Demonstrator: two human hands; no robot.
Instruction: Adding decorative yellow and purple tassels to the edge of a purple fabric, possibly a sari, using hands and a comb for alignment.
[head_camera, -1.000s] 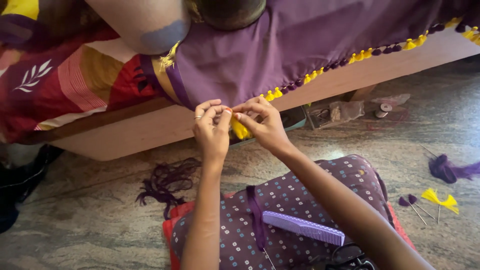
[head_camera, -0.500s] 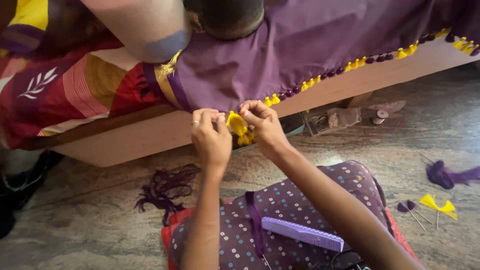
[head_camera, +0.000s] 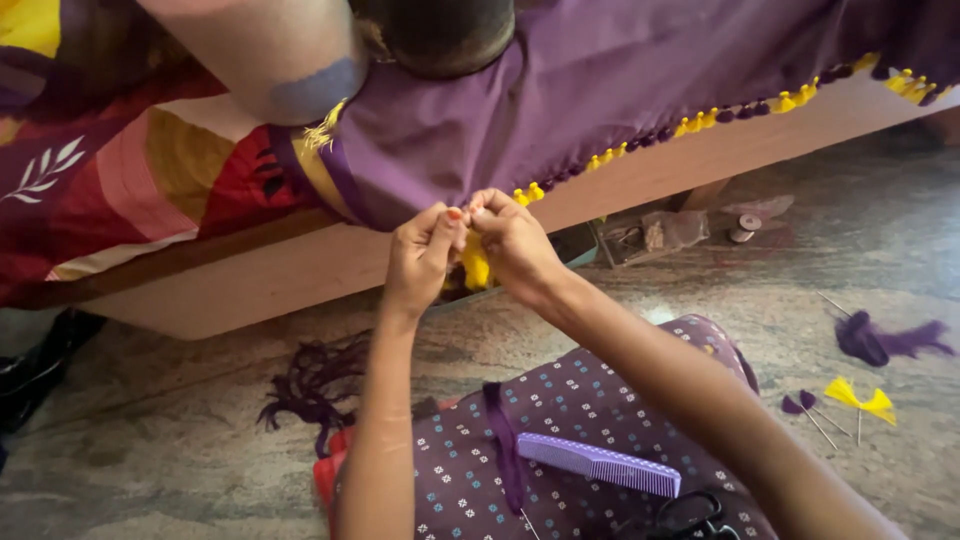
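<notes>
Purple loose threads (head_camera: 315, 385) are seen on the stone floor at the lower left of the frame, well apart from the work. Near the middle, the left hand (head_camera: 420, 255) is closed in a pinch at the lower edge of the purple cloth (head_camera: 560, 100), which hangs over the wooden ledge (head_camera: 300, 275). Half a second ago the yellow tassel (head_camera: 477, 265) was lifted up between both hands and was seen almost whole; now it is pulled down and mostly hidden behind the fingers, and the thumbs are brought together just above it. From this it is judged that the tassel is being fastened or tightened on the hem, beside the row of yellow and purple tassels (head_camera: 700, 122) already fixed along the edge to the upper right. The right hand (head_camera: 515, 245) is also closed, gripping the top of the tassel or its thread; which of the two cannot be told. A purple comb (head_camera: 598, 465) is laid on the dotted fabric of the lap at the bottom centre. At the right, loose yellow tassels on pins (head_camera: 860, 398) and a purple bunch of thread (head_camera: 880, 340) are lying on the floor, untouched
</notes>
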